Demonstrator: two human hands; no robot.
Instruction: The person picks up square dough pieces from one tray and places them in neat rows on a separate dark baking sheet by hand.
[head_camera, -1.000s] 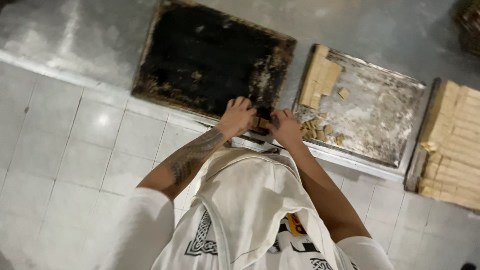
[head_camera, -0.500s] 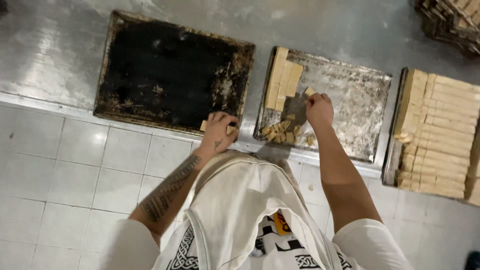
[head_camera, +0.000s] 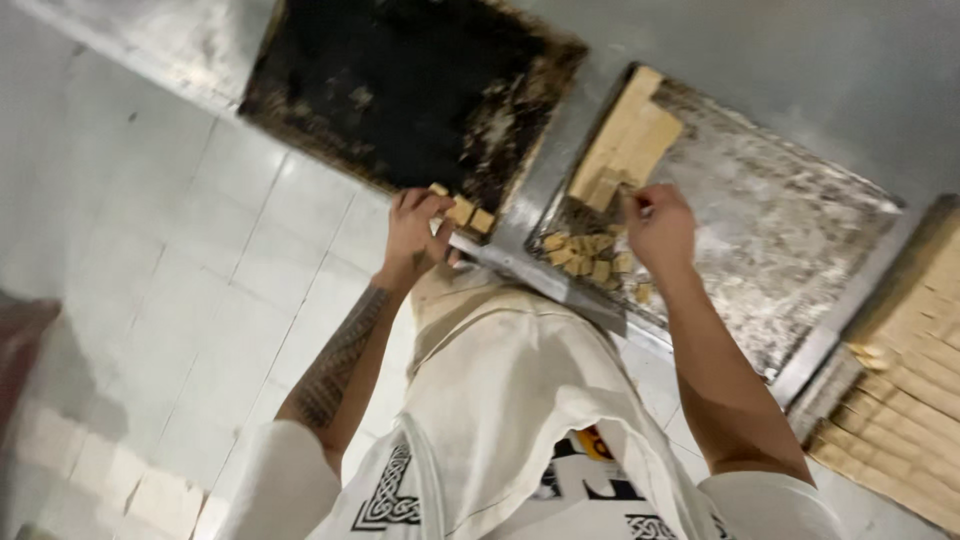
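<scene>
My left hand (head_camera: 416, 228) is closed on a few small tan dough pieces (head_camera: 470, 214) at the near corner of a blackened baking tray (head_camera: 400, 90). My right hand (head_camera: 658, 228) hovers with curled fingers over a floured metal tray (head_camera: 790, 230), just beside a pile of small cut cubes (head_camera: 585, 253) and below several tan dough strips (head_camera: 628, 140). Whether the right hand holds anything I cannot tell. Both trays rest on a steel counter (head_camera: 800, 70).
A third tray stacked with rows of tan slabs (head_camera: 915, 400) sits at the far right. White floor tiles (head_camera: 190, 300) lie to the left, below the counter edge. My white apron and shirt fill the bottom middle of the view.
The view tilted and shifted. My left hand moved to the black tray's corner with dough pieces. My right hand drew back from the strips toward the cube pile.
</scene>
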